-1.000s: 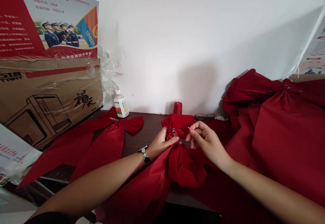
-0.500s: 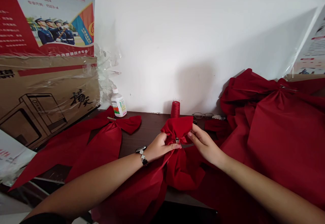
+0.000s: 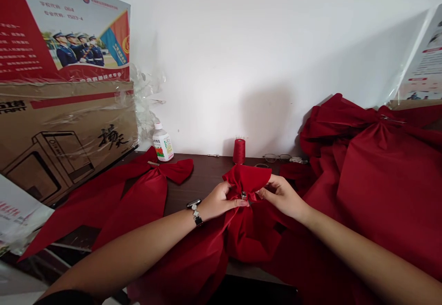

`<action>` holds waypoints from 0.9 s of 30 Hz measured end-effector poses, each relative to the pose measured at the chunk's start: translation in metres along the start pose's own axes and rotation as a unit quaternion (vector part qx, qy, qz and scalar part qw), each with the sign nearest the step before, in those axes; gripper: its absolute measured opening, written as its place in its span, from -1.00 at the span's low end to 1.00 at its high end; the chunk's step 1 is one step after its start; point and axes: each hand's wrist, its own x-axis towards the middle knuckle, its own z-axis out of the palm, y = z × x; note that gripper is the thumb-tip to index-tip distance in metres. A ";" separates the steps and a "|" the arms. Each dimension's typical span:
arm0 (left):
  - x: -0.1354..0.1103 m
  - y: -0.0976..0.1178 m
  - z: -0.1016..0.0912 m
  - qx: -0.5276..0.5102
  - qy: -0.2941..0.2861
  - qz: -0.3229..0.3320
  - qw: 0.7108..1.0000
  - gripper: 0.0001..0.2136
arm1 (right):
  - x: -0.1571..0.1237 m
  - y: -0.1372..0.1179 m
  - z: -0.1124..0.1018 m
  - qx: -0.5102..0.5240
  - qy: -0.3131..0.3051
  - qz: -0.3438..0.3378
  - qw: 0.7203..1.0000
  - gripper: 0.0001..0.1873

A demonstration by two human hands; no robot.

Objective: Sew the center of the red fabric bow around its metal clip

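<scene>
Red bow (image 3: 252, 236) sank lower; left hand (image 3: 219, 202), right hand (image 3: 281, 196) hold it.

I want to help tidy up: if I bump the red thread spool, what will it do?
The red thread spool stands upright, tall and narrow, so it would probably tip easily, then likely roll on the dark table. It's probably light for its size.

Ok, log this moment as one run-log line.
left hand: grips red fabric bow | right hand: pinches bow beside metal clip | nearby: red thread spool
</scene>
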 end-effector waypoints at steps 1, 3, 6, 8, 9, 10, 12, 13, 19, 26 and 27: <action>0.000 0.000 0.000 -0.003 -0.004 0.001 1.000 -0.56 | 0.000 0.000 0.000 -0.002 -0.002 -0.004 1.000 -0.78; 0.000 -0.001 0.000 -0.011 -0.015 -0.003 1.000 -0.59 | -0.001 0.000 -0.001 -0.011 -0.006 -0.011 1.000 -0.81; 0.000 0.000 0.001 -0.026 -0.028 -0.014 0.999 -0.62 | -0.002 0.003 -0.001 -0.025 -0.011 -0.020 0.999 -0.84; 0.000 -0.001 0.002 -0.030 -0.029 -0.017 0.999 -0.63 | -0.003 0.005 -0.001 -0.034 -0.012 -0.025 0.999 -0.85; 0.000 -0.001 0.002 -0.030 -0.028 -0.017 0.999 -0.63 | -0.004 0.005 0.000 -0.040 -0.011 -0.030 0.999 -0.86; 0.000 -0.002 0.002 -0.030 -0.027 -0.016 0.999 -0.62 | -0.004 0.006 0.000 -0.047 -0.010 -0.034 0.998 -0.87; 0.000 -0.003 0.002 -0.033 -0.028 -0.018 0.999 -0.61 | -0.005 0.006 0.002 -0.064 -0.010 -0.043 0.997 -0.87; 0.000 -0.004 0.002 -0.036 -0.029 -0.019 0.999 -0.60 | -0.005 0.005 0.003 -0.073 -0.011 -0.046 0.996 -0.86; 0.000 -0.007 0.002 -0.055 -0.022 -0.044 0.997 -0.58 | -0.006 0.000 0.004 -0.218 -0.001 -0.096 0.971 -0.79; 0.000 -0.009 0.003 -0.089 -0.028 -0.065 0.993 -0.59 | -0.007 0.001 0.007 -0.273 0.007 -0.095 0.957 -0.85; 0.000 -0.009 0.003 -0.082 -0.029 -0.064 0.994 -0.60 | -0.007 0.002 0.008 -0.262 0.006 -0.092 0.961 -0.84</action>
